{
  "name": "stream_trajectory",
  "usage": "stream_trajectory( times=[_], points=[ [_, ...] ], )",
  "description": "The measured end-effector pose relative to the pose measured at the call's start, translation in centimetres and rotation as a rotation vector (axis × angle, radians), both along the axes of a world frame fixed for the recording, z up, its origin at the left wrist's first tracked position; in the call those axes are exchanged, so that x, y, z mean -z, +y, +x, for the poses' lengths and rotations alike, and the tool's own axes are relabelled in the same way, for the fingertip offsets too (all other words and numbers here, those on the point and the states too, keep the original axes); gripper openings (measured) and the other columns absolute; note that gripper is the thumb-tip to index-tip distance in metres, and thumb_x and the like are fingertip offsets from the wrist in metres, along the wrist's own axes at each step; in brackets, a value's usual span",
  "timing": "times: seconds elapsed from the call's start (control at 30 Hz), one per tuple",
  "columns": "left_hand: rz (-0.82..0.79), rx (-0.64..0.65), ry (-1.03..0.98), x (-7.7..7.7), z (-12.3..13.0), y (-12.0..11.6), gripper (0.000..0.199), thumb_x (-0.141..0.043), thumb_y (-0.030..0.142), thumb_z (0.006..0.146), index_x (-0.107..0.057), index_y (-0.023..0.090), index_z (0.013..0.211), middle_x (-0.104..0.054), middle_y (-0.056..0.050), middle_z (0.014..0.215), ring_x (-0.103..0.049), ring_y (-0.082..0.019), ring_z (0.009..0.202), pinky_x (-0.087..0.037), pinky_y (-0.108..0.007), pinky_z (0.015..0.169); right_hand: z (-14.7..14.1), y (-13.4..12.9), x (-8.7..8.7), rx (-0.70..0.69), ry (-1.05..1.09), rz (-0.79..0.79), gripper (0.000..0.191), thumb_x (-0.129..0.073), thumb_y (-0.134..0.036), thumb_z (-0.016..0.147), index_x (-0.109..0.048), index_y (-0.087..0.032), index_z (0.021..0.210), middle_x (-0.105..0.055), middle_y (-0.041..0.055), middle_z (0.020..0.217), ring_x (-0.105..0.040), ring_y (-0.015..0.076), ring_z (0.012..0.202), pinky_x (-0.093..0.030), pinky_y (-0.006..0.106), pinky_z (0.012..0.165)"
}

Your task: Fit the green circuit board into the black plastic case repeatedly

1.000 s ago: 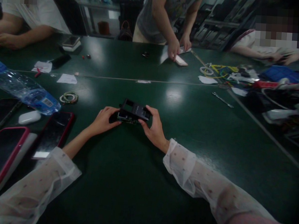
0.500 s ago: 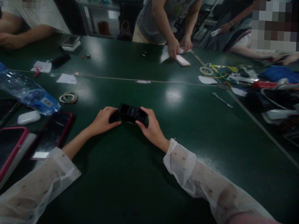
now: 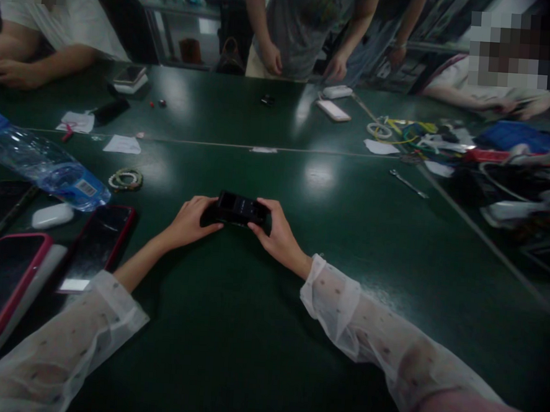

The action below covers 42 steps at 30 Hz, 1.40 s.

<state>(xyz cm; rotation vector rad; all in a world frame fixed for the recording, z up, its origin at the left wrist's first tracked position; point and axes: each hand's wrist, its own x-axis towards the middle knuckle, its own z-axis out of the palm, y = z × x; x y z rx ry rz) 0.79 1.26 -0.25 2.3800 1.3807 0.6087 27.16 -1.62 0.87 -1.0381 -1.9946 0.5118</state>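
A small black box-shaped device with a dark screen (image 3: 241, 209) sits between my two hands, at or just above the green table (image 3: 230, 327); its exact kind does not show. My left hand (image 3: 193, 221) grips its left end, thumb along the near edge and fingers behind. At the opposite end my right hand (image 3: 276, 232) pinches it between thumb and fingers. The device lies with its face up, slightly slanted. Both of my forearms are in sheer white dotted sleeves.
To my left lie a water bottle (image 3: 45, 161), a white earphone case (image 3: 53, 216), a red-edged phone (image 3: 98, 245) and a beaded bracelet (image 3: 125, 179). A wrench (image 3: 409, 184) and tangled cables (image 3: 401, 128) are on the right. Several people are across the table.
My hands and the black device stay almost still. Across the table, the standing person's hands have lifted off the white phone and case and drawn back.
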Motion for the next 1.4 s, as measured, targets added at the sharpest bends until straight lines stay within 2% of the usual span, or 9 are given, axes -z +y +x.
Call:
stream_trajectory(
  times=[0.13, 0.73, 0.97, 1.4],
  points=[
    [0.016, 0.007, -0.003, -0.05, 0.06, -0.06, 0.067, -0.064, 0.051, 0.081, -0.039, 0.024, 0.136, -0.053, -0.01, 0.129, -0.049, -0.032, 0.118, -0.041, -0.045, 0.095, 0.02, -0.02, -0.11, -0.005, -0.02, -0.003, 0.057, -0.062, -0.027, 0.085, -0.034, -0.025, 0.135, -0.047, 0.0123, 0.127, -0.05, 0.0281, 0.12, -0.044, 0.052, 0.103],
    [0.027, 0.021, -0.009, -0.08, 0.06, -0.08, 0.066, -0.063, 0.051, 0.082, -0.04, 0.023, 0.137, -0.053, -0.01, 0.13, -0.049, -0.032, 0.118, -0.041, -0.046, 0.096, 0.15, -0.15, 0.01, -0.007, -0.037, -0.036, 0.054, -0.063, -0.026, 0.084, -0.036, -0.021, 0.132, -0.05, 0.0128, 0.124, -0.054, 0.0278, 0.116, -0.047, 0.049, 0.101],
    [0.027, 0.025, -0.013, -0.24, 0.11, -0.28, 0.067, -0.062, 0.053, 0.083, -0.038, 0.024, 0.139, -0.052, -0.011, 0.133, -0.047, -0.031, 0.122, -0.04, -0.046, 0.097, 0.21, 0.02, -0.18, 0.015, -0.063, -0.01, 0.072, -0.068, -0.036, 0.081, -0.027, -0.023, 0.139, -0.038, 0.0147, 0.137, -0.039, 0.031, 0.132, -0.039, 0.055, 0.109],
    [0.01, 0.017, -0.031, -0.44, 0.16, -0.28, 0.065, -0.064, 0.05, 0.082, -0.041, 0.024, 0.137, -0.054, -0.01, 0.131, -0.048, -0.03, 0.12, -0.04, -0.046, 0.097, 0.26, 0.18, 0.0, -0.018, -0.059, -0.062, 0.066, -0.068, -0.033, 0.08, -0.033, -0.024, 0.136, -0.043, 0.0127, 0.131, -0.045, 0.0296, 0.127, -0.042, 0.053, 0.106]
  ],
)
